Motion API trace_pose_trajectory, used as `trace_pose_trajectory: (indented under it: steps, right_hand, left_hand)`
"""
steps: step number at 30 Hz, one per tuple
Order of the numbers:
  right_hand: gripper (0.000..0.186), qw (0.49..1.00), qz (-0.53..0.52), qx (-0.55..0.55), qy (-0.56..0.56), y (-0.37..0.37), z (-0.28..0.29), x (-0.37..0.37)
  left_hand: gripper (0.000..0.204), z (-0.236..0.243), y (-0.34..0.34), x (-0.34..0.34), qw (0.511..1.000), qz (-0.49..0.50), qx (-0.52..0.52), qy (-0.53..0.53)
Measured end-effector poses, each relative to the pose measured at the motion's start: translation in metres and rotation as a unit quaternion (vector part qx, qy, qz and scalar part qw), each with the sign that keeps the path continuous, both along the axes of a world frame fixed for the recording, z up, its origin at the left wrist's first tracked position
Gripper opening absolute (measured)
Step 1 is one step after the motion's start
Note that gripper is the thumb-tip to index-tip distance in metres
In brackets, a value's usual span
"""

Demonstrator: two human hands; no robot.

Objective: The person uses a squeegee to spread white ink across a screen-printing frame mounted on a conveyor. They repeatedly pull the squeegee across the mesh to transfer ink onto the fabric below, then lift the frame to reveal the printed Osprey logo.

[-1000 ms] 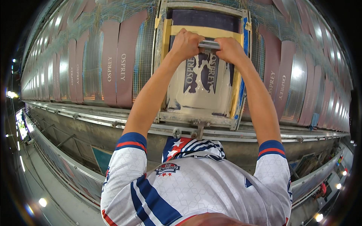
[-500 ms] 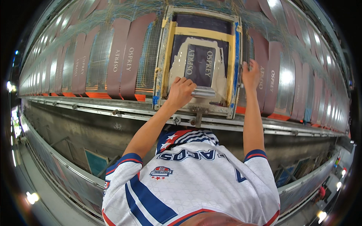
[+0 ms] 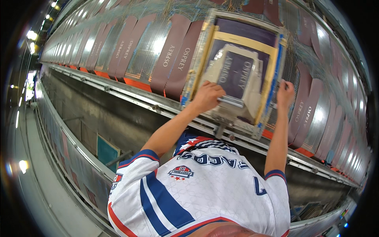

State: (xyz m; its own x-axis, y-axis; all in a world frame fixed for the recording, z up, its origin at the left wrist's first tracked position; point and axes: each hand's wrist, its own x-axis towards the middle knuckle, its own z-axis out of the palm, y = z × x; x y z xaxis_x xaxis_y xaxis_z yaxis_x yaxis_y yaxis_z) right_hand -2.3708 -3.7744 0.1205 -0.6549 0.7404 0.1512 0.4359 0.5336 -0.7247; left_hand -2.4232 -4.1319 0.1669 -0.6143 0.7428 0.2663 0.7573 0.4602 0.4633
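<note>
My left hand (image 3: 208, 96) is closed on the left end of a squeegee (image 3: 233, 101), which lies across the near part of a printing screen. Cream-coloured ink (image 3: 212, 70) surrounds a dark lettered window (image 3: 235, 77) in the mesh. The screen's metal frame (image 3: 198, 61) carries blue and yellow tape. At the frame's right edge, my right hand (image 3: 286, 94) has its fingers curled; whatever they grip is too small to make out.
Pairs of maroon lettered panels (image 3: 170, 55) lie along the long bench on both sides, with orange strips (image 3: 137, 84) at their near ends. A metal rail (image 3: 156, 107) runs along the bench front. Tangled threads cross behind. Left of me, a teal panel (image 3: 106, 153) leans below.
The view has turned, so bench and screen slant down to the right. The screen frame now sits closer to the maroon panels on its left, with a wider gap on its right.
</note>
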Motion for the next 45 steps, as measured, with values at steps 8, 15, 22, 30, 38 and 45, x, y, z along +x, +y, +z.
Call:
trace_pose_trajectory:
  steps: [8, 15, 22, 30, 38, 45]
  right_hand:
    - [0.023, 0.991, -0.022, -0.071, 0.109, -0.22, -0.021, -0.1]
    - [0.023, 0.985, 0.003, -0.139, 0.102, -0.275, -0.009, -0.127]
    - [0.018, 0.998, -0.047, -0.047, 0.008, -0.265, -0.04, -0.136]
    - [0.034, 0.978, 0.115, 0.059, -0.161, -0.249, 0.01, -0.15]
    - [0.044, 0.902, 0.402, -0.084, -0.13, -0.27, 0.081, -0.263]
    - [0.024, 0.883, 0.415, 0.059, -0.209, -0.287, 0.048, -0.312]
  left_hand:
    - [0.02, 0.014, -0.182, -0.117, 0.994, -0.027, -0.086, 0.054]
    - [0.031, 0.019, -0.271, -0.104, 0.994, -0.055, -0.069, 0.063]
    - [0.038, -0.003, -0.275, -0.096, 0.991, -0.067, -0.103, 0.061]
    - [0.024, -0.014, -0.187, -0.241, 0.986, -0.064, -0.029, 0.152]
    - [0.024, 0.017, -0.133, -0.337, 0.988, -0.088, -0.127, 0.019]
    - [0.025, -0.006, -0.12, -0.359, 0.992, -0.046, -0.112, -0.018]
